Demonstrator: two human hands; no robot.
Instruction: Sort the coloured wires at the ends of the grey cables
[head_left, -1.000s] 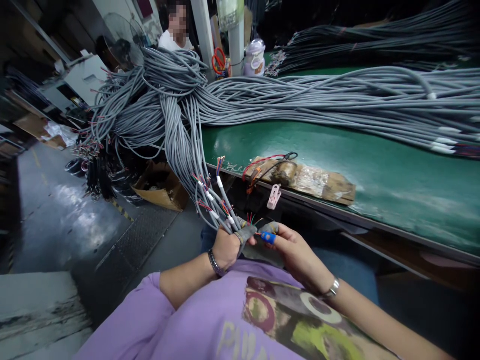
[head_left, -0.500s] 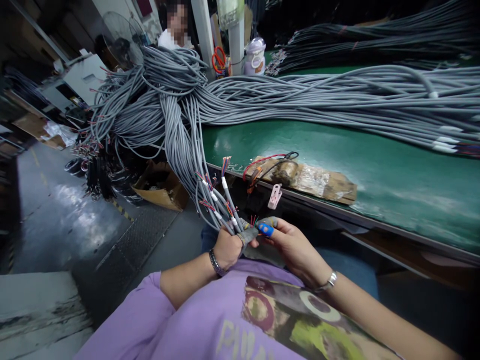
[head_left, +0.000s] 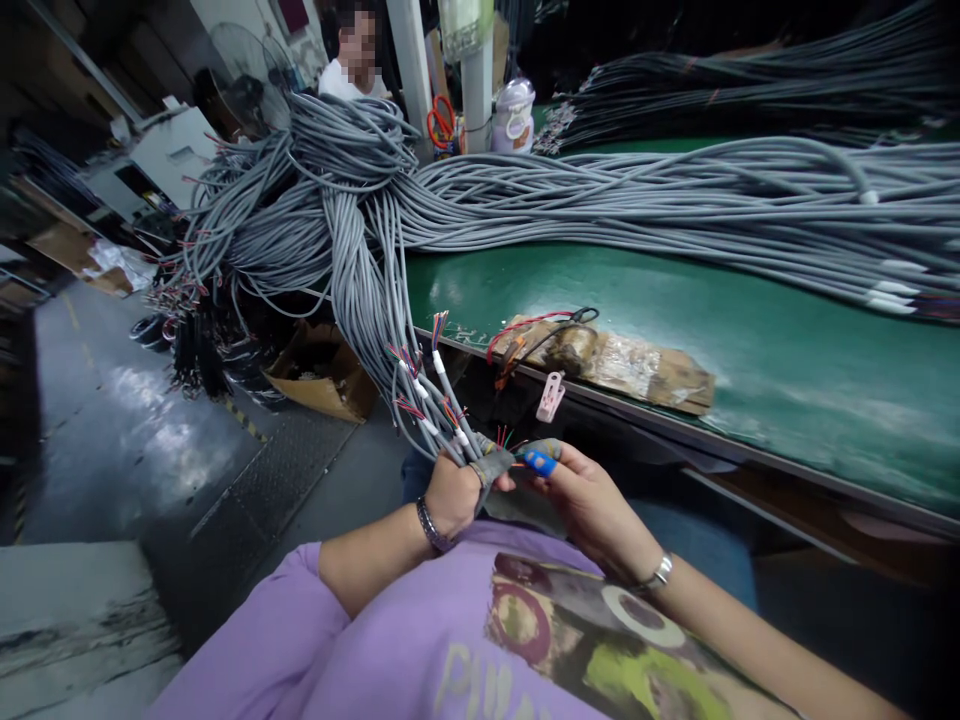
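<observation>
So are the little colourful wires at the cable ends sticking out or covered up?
Sticking out. Bare coloured wires fan from the grey cables that the left hand grips.

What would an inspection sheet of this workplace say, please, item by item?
Surface: green bench, partly under cables.
Job's things: grey cable ends with coloured wires exposed.
Clutter: taped cardboard, white clip, scissors, jar.
Hands: left hand grips the cable ends; right hand, with blue fingertip cover, touches the coloured wires.
Cables: grey cable pile hangs over the bench end.
Surroundings: another person, fan, cardboard box on floor.
</observation>
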